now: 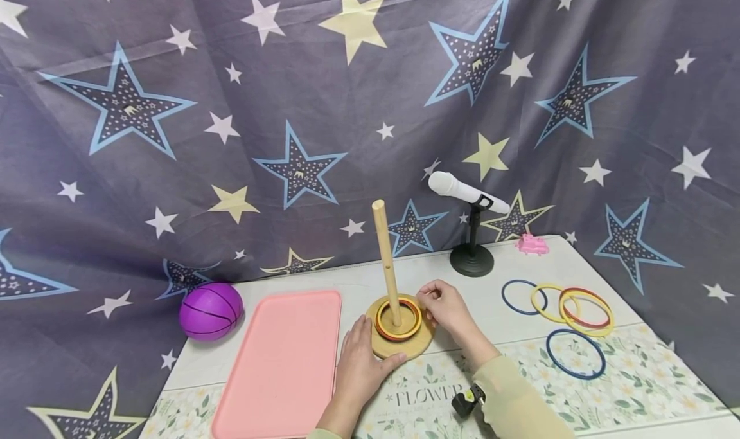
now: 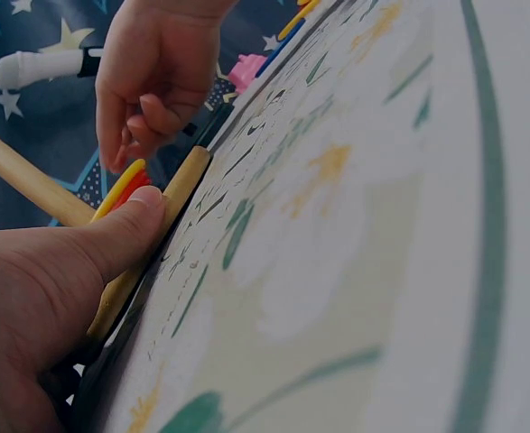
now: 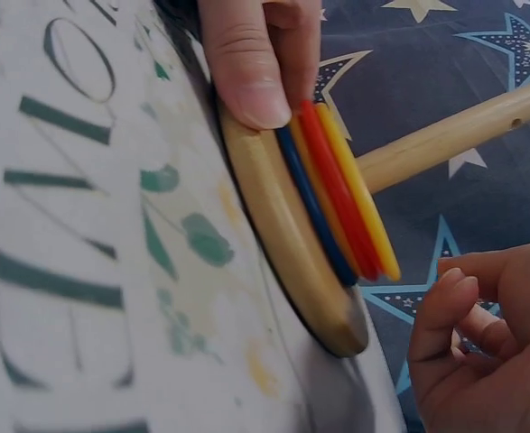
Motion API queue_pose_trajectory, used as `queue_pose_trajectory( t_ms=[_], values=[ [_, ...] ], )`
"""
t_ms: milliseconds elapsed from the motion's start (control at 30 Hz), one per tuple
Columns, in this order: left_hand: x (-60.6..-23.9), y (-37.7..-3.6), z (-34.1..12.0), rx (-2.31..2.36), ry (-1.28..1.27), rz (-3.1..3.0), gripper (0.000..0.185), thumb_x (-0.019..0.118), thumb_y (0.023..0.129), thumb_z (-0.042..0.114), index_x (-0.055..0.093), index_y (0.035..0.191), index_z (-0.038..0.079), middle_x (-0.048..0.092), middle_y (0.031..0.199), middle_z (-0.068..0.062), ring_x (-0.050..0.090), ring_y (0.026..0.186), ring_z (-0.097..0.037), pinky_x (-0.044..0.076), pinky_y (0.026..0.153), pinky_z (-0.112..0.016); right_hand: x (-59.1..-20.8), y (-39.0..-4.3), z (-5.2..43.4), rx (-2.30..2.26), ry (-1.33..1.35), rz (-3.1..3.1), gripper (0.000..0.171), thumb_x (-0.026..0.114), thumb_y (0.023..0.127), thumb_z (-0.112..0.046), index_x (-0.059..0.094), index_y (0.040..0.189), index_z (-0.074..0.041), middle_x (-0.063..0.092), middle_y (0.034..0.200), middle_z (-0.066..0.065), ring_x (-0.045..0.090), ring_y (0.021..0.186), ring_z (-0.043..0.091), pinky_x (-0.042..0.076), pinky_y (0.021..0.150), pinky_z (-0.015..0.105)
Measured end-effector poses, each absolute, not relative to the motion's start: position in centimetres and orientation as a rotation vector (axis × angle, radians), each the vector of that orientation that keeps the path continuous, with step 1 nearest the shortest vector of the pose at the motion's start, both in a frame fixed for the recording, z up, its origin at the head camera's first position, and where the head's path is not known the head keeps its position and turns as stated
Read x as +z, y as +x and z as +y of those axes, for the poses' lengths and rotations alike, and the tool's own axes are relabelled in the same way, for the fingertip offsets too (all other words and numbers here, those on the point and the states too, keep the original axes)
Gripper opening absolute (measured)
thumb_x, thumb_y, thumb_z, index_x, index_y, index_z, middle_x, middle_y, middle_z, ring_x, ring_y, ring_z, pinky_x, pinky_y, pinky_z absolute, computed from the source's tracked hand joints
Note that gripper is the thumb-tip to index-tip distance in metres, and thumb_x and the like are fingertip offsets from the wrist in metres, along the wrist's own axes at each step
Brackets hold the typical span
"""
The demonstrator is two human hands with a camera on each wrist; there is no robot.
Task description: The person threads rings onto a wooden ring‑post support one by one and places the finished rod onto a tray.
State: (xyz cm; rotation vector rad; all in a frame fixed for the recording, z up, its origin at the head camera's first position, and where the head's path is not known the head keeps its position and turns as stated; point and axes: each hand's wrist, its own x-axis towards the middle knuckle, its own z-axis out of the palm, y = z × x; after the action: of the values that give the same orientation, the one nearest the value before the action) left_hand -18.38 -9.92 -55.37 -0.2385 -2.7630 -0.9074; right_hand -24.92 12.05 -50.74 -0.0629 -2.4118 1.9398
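Observation:
A round wooden base [image 1: 413, 348] with an upright wooden peg [image 1: 385, 252] stands on the table. Around the peg lies a low stack of rings: a yellow ring [image 3: 362, 203] on top, a red ring [image 3: 337, 194] beneath, and a blue ring [image 3: 315, 212] lower, against the base. My left hand [image 1: 363, 365] holds the base at its left and front edge, its thumb [image 2: 143, 209] on the rim. At the stack's right side, my right hand [image 1: 448, 308] hovers with loosely curled fingers; the right wrist view shows it apart from the rings, holding nothing.
Several loose blue, yellow and red rings, including a blue ring [image 1: 550, 362], lie at the right. A pink tray [image 1: 283, 368] and purple ball [image 1: 211, 312] are at the left. Behind stand a white microphone [image 1: 462, 190] on a black stand [image 1: 471, 260] and a pink toy [image 1: 532, 244].

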Motion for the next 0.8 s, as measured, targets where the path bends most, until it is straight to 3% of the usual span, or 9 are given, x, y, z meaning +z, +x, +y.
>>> queue_pose_trajectory(
  t_ms=[567, 800],
  values=[
    [-55.2, -18.4, -10.1, -0.91, -0.237, -2.751, 0.115, 0.097, 0.079, 0.059, 0.051, 0.156, -0.012, 0.045, 0.164, -0.034, 0.045, 0.151, -0.053, 0.04, 0.122, -0.065, -48.1, -23.5, 17.4, 1.709, -0.017, -2.519, 0.017, 0.071, 0.107, -0.015, 0.073, 0.116, -0.001, 0.065, 0.093, 0.009, 0.056, 0.052, 0.014, 0.043, 0.048, 0.026],
    [-55.1, -18.3, -10.1, -0.923, -0.242, -2.752, 0.116, 0.095, 0.079, 0.061, 0.051, 0.157, -0.012, 0.045, 0.164, -0.033, 0.045, 0.151, -0.054, 0.041, 0.121, -0.066, -47.4, -22.4, 20.8, 1.552, 0.007, -2.595, 0.021, 0.069, 0.109, -0.019, 0.072, 0.119, -0.001, 0.066, 0.095, 0.01, 0.057, 0.053, 0.017, 0.047, 0.05, 0.029]
  ],
)
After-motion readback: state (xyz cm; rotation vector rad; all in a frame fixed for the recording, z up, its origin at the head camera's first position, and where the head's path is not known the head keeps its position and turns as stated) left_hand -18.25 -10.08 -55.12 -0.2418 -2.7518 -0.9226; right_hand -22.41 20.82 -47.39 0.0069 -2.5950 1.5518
